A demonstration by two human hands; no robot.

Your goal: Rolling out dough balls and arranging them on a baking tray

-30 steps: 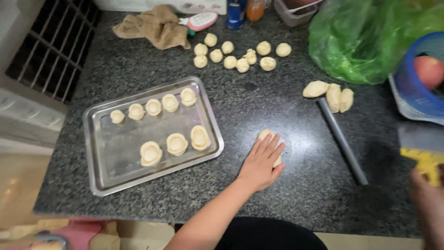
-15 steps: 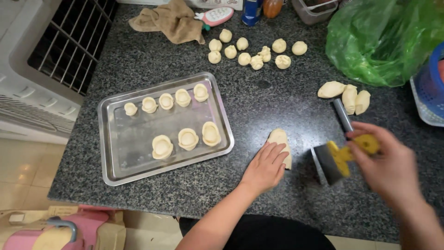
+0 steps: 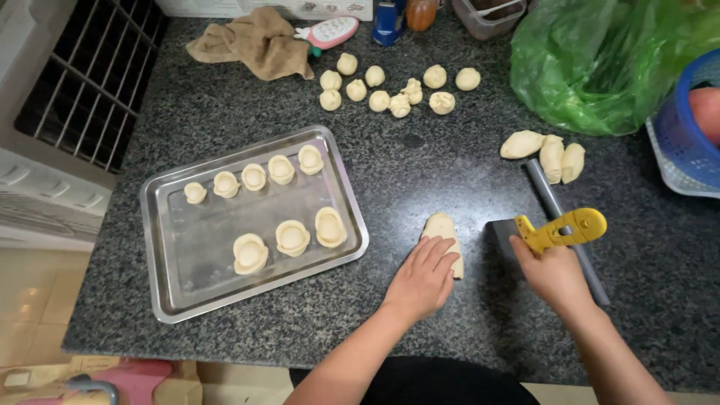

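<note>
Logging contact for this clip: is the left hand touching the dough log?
Touching. In the head view the left hand lies flat on the dough log, its fingers covering the near half.

Left hand (image 3: 421, 279) lies flat, fingers spread forward on the bench (image 3: 420, 172); right hand (image 3: 553, 271) is fisted just beside it.

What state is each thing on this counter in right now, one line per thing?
Left hand: flat on the dough log.
Right hand: gripping the yellow-handled scraper, blade upright on the counter.
Metal tray: holds eight shaped dough pieces.
Dough balls: loose on the counter.
Brown cloth: crumpled.
Rolling pin: lying flat.
</note>
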